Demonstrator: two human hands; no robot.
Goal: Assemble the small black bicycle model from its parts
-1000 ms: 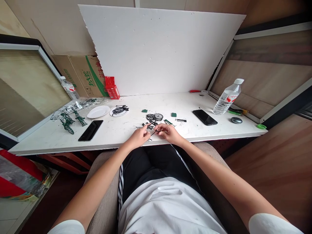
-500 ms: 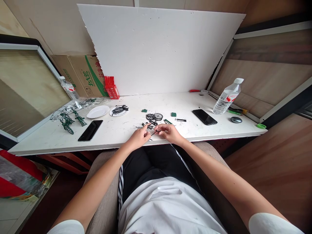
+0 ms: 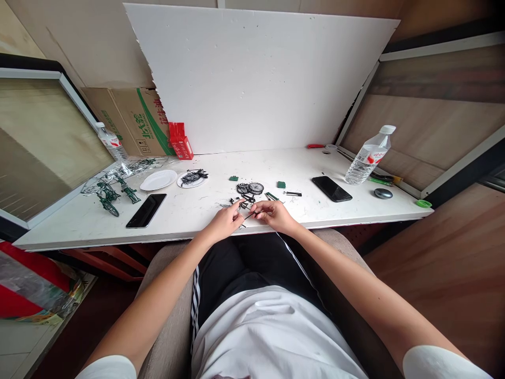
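White table, wheels between phones

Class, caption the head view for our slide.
Right hand pinching a thin black part, left hand close by, spoked wheels beyond.

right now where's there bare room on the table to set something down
Mostly bare: the white table between the black rectangular phone on the left and the left hand, plus its back strip between the small green blocks and upright white board.

Crowded: just ahead of the left and right hand, with black spoked wheels.
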